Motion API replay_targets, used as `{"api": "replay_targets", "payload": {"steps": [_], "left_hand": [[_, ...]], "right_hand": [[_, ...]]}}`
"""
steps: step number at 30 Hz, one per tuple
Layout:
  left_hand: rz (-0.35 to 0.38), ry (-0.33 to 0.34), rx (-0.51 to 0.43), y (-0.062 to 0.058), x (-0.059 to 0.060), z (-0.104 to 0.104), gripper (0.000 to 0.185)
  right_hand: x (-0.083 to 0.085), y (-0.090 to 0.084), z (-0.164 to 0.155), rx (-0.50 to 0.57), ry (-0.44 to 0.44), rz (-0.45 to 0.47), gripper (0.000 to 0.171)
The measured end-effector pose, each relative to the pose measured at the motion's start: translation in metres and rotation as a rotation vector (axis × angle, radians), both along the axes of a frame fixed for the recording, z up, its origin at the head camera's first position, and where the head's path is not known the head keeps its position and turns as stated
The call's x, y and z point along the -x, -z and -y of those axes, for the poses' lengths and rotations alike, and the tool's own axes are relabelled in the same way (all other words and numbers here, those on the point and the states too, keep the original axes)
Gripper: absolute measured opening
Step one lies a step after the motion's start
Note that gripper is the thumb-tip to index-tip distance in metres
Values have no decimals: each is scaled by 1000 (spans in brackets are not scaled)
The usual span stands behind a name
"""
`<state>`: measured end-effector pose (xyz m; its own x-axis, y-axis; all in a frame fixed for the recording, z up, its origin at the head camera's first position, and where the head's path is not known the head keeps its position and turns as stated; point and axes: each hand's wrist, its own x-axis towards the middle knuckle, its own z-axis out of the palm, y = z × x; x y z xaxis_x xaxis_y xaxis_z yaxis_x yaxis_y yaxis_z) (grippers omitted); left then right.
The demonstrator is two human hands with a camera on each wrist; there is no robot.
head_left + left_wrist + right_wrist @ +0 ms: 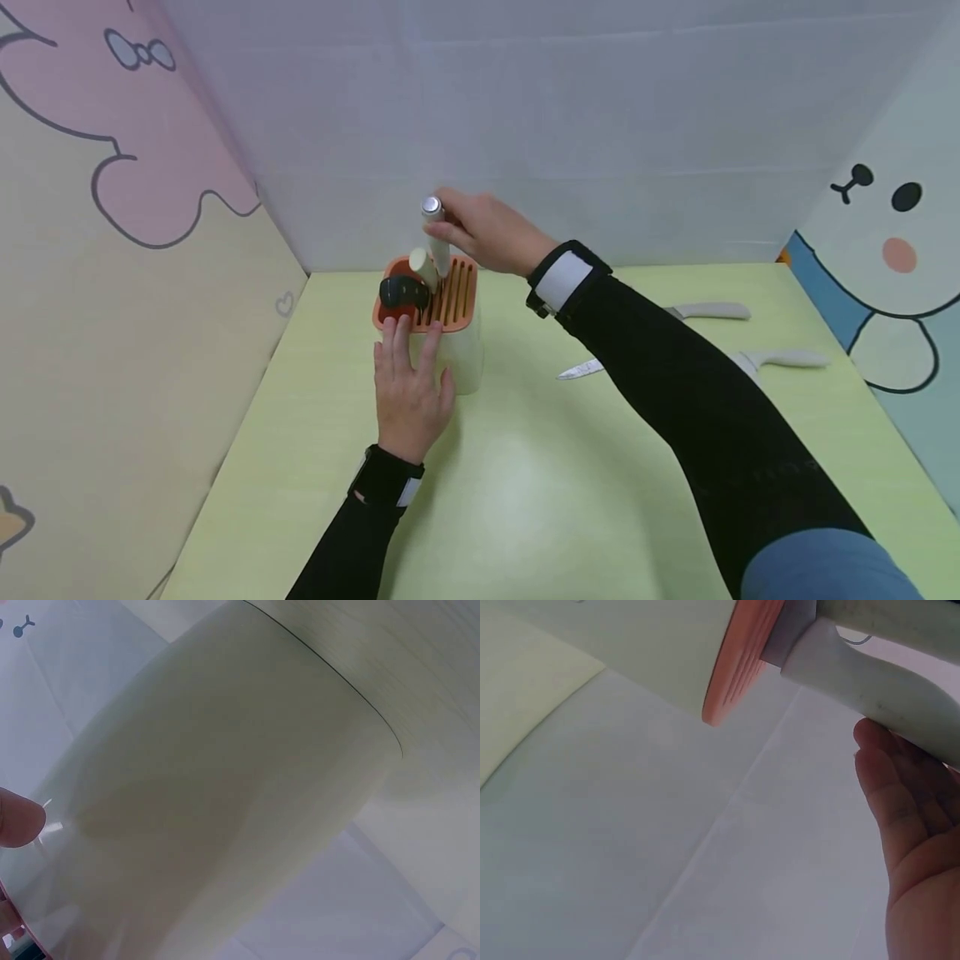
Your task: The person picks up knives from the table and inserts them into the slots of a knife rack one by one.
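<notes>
A cream knife block [467,362] with an orange slotted top [462,292] stands near the back of the table. My right hand [498,233] pinches the white handle of a knife [438,254] upright over the slots. In the right wrist view, a short stretch of blade [787,637] shows between the knife's handle [877,686] and the orange top; the rest is hidden inside. My left hand [408,392] rests on the block's front, fingers straight and fingertips at the rim. Beside the knife, a cream handle [422,265] and a black handle [402,292] stick up from the block.
To the right lie two knives with pale handles, a farther knife [712,311] and a nearer knife [791,358]. A blade tip [581,369] shows beside my right sleeve, which hides part of them. A pale wall [600,125] rises behind the table, with printed side walls.
</notes>
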<state>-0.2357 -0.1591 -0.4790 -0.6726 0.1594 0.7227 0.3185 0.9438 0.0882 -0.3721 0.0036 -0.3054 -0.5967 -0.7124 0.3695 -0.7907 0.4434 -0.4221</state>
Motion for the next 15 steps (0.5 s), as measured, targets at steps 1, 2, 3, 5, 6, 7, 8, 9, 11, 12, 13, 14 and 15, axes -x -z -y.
{"api": "replay_targets", "payload": {"steps": [1, 2, 3, 5, 6, 7, 8, 9, 11, 12, 13, 14, 15], "left_hand": [[-1, 2, -1, 0, 0, 0, 69], [-2, 4, -2, 0, 0, 0, 69], [-6, 6, -3, 0, 0, -1, 69], [-13, 9, -4, 0, 0, -1, 69], [-16, 11, -5, 0, 1, -1, 70], [-16, 13, -7, 0, 1, -1, 70], [-20, 13, -8, 0, 1, -1, 70], [-24, 16, -10, 0, 1, -1, 70], [-27, 19, -10, 0, 1, -1, 70], [-31, 20, -10, 0, 1, -1, 70], [-33, 20, -9, 0, 1, -1, 70], [-36, 21, -8, 0, 0, 0, 70], [-38, 23, -8, 1, 0, 0, 70]], "right_hand": [[0, 1, 0, 4, -2, -3, 23], [0, 3, 0, 5, -1, -5, 24], [1, 5, -1, 2, 2, -6, 24], [0, 7, -1, 2, 4, -5, 25], [0, 8, -1, -1, 5, -2, 26], [-1, 9, -1, -2, 7, 1, 27], [-1, 10, -1, -3, 10, 5, 27], [-1, 10, -1, -2, 11, 8, 28], [-2, 12, -1, 3, 8, 9, 30], [-2, 12, -1, 5, 7, 7, 30], [-2, 13, -1, 11, 5, 5, 31], [-2, 14, -1, 15, 2, 4, 32], [-2, 15, -1, 19, -1, 5, 33]]}}
